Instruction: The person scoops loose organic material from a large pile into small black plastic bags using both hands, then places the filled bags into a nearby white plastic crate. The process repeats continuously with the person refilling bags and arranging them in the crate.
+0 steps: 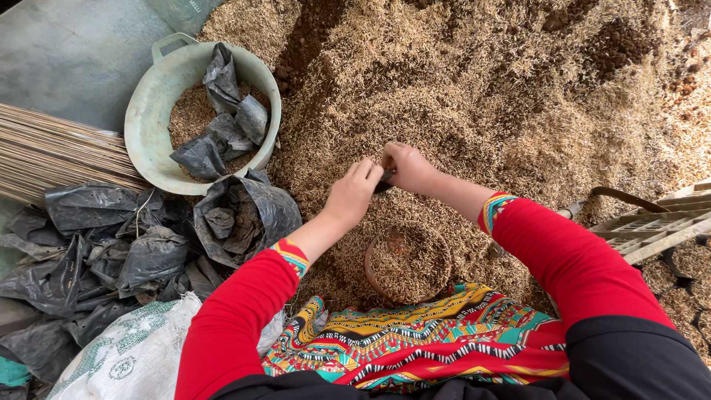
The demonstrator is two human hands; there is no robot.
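Husks lie in a wide heap point(474, 96) ahead of you, with darker soil patches at its far edge. Your left hand point(354, 194) and right hand point(409, 169) meet just above it, fingers curled and pressed together, both pinching a small black plastic bag point(384, 180) between them; most of the bag is hidden by the hands. Just below them a round brown container point(408, 264) full of husks sits sunk in the heap, near your patterned lap. To your left a pale green basin point(152, 104) holds husks and crumpled black bags point(222, 118); more black bags point(111, 244) are piled beside it, next to a bundle of thin sticks point(52, 152). A grey plastic crate point(652, 228) stands at your right.
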